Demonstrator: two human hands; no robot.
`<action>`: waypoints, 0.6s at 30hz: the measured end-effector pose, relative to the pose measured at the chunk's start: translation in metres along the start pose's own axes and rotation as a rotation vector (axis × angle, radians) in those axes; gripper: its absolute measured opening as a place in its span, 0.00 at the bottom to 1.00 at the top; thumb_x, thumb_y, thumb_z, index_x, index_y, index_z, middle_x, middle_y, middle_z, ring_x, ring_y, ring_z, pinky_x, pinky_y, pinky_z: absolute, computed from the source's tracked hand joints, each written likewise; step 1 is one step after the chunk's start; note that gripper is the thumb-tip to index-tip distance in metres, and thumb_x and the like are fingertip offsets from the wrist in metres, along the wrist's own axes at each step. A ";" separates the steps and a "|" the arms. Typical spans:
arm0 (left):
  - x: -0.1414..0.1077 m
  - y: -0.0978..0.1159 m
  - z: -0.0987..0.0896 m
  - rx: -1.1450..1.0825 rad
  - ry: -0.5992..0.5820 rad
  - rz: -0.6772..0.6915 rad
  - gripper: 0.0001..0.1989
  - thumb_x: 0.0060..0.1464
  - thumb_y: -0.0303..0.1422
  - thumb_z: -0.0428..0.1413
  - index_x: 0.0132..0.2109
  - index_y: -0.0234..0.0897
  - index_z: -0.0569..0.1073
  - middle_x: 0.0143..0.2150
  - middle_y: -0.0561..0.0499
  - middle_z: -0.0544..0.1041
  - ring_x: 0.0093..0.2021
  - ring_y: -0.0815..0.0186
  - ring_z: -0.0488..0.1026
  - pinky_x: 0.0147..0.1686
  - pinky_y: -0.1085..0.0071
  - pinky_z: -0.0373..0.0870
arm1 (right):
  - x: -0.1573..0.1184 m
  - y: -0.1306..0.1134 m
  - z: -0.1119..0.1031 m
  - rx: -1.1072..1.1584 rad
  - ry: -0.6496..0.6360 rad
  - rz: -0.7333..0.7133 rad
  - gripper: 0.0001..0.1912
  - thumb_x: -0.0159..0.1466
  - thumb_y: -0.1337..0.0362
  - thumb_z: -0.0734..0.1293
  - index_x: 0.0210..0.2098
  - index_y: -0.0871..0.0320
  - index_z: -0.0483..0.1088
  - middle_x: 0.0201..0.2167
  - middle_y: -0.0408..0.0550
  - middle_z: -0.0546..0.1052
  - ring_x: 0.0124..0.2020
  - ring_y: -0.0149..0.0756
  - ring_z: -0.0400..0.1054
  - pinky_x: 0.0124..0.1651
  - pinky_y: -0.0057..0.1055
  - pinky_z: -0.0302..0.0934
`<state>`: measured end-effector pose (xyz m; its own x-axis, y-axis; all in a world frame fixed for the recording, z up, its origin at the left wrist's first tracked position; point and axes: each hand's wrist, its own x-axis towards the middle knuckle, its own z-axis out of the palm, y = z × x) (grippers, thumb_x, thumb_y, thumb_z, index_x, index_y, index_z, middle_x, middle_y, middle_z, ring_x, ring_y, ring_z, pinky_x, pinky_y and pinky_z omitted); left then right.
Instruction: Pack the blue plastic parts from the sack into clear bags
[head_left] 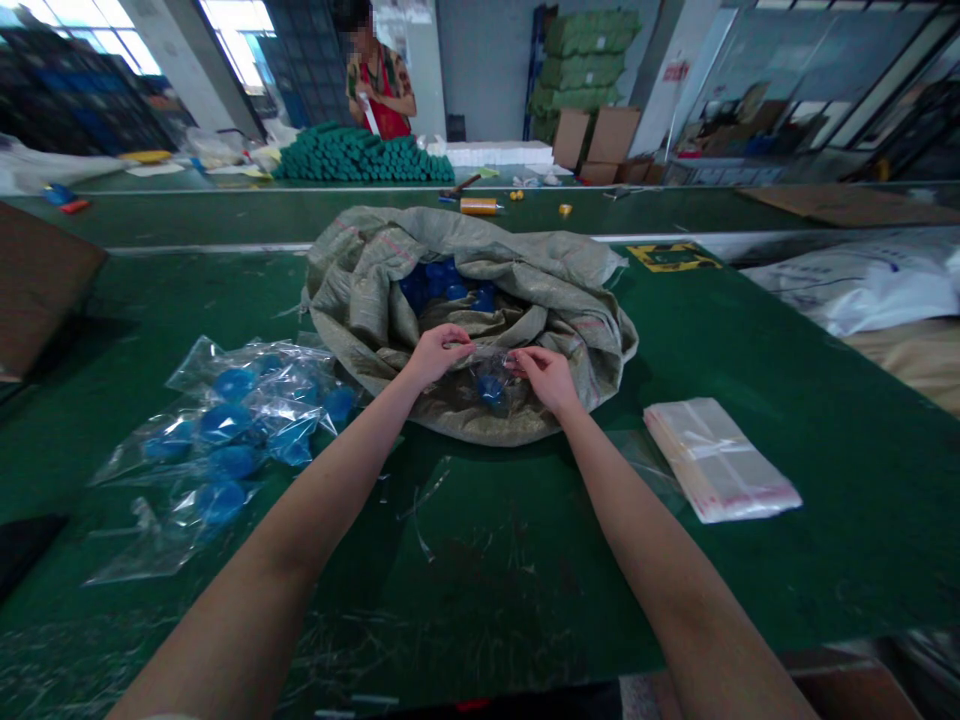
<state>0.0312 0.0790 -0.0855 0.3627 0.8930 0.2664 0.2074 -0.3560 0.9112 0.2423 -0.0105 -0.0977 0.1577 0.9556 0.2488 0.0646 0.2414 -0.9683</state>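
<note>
Between my two hands hangs a clear plastic bag [491, 365] with a blue round piece [490, 389] inside it. My left hand [441, 354] pinches the bag's upper left edge, and my right hand [547, 377] pinches its right edge. Both are over the front of a grey-green woven sack [360, 300], whose mouth is rolled open. Deep blue pieces [450, 284] lie in the sack. To the left is a pile of clear bags holding blue pieces [225, 424]. A stack of flat clear bags [720, 458] lies right of my right forearm.
The green table [480, 570] has scraps of clear plastic on it. A cardboard box [41, 285] stands at the left edge, and white sacks [870, 285] lie on the right. Across the back bench, a person [382, 90] stands behind piled green rolls [360, 155].
</note>
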 end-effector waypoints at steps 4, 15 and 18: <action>0.003 -0.004 0.001 -0.040 -0.005 0.021 0.16 0.45 0.38 0.65 0.36 0.35 0.70 0.34 0.50 0.78 0.33 0.68 0.74 0.34 0.73 0.70 | 0.003 0.006 0.000 0.035 0.058 -0.034 0.15 0.56 0.57 0.72 0.39 0.55 0.69 0.33 0.45 0.80 0.34 0.39 0.78 0.37 0.35 0.74; 0.006 0.051 0.019 0.834 -0.223 0.362 0.16 0.57 0.42 0.57 0.49 0.42 0.77 0.51 0.47 0.78 0.51 0.56 0.75 0.50 0.64 0.69 | 0.005 0.004 -0.003 -0.266 0.056 -0.167 0.07 0.60 0.65 0.68 0.38 0.58 0.76 0.38 0.49 0.82 0.40 0.39 0.77 0.49 0.38 0.71; 0.013 0.066 0.033 0.991 -0.373 0.344 0.13 0.58 0.42 0.56 0.44 0.45 0.80 0.45 0.49 0.81 0.47 0.58 0.76 0.44 0.67 0.70 | 0.002 -0.004 -0.003 -0.316 0.041 -0.224 0.08 0.60 0.68 0.67 0.37 0.58 0.77 0.38 0.48 0.82 0.40 0.38 0.77 0.50 0.36 0.71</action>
<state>0.0799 0.0583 -0.0319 0.7563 0.6250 0.1934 0.6166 -0.7797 0.1087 0.2454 -0.0102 -0.0933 0.1438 0.8760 0.4604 0.4012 0.3736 -0.8363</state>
